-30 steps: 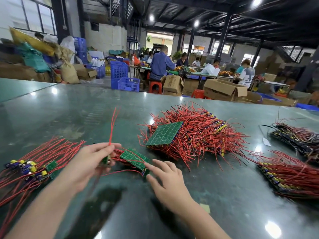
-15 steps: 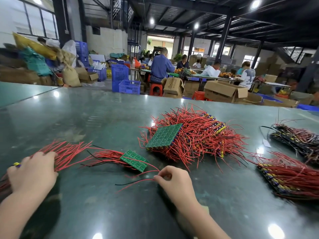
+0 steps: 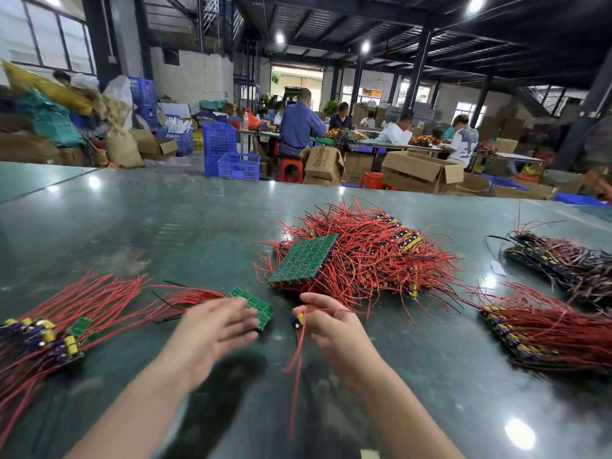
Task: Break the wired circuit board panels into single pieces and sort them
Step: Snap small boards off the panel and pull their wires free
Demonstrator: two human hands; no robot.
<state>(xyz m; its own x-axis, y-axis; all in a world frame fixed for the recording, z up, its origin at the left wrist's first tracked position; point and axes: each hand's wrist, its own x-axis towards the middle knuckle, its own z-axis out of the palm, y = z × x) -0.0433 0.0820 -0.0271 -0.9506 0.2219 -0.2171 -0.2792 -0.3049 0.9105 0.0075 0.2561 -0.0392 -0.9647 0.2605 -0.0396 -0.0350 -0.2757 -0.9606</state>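
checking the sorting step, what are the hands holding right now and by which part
The right hand pinches a single broken-off piece by its board end, its red wires dangling below. The left hand is blurred over the small green panel; whether it grips cannot be told.

The left hand [image 3: 212, 329] is motion-blurred and hides the near corner of the small green board [image 3: 256, 304]; the left pile of separated pieces [image 3: 43, 336] runs past the picture's edge.

Right hand [image 3: 334, 321]: pinches one wired piece [image 3: 297, 320], red leads trailing below. Left hand [image 3: 212, 329] (motion-blurred): fingers extended over small green panel [image 3: 252, 307]. Large wired stack [image 3: 357, 256] beyond both hands.
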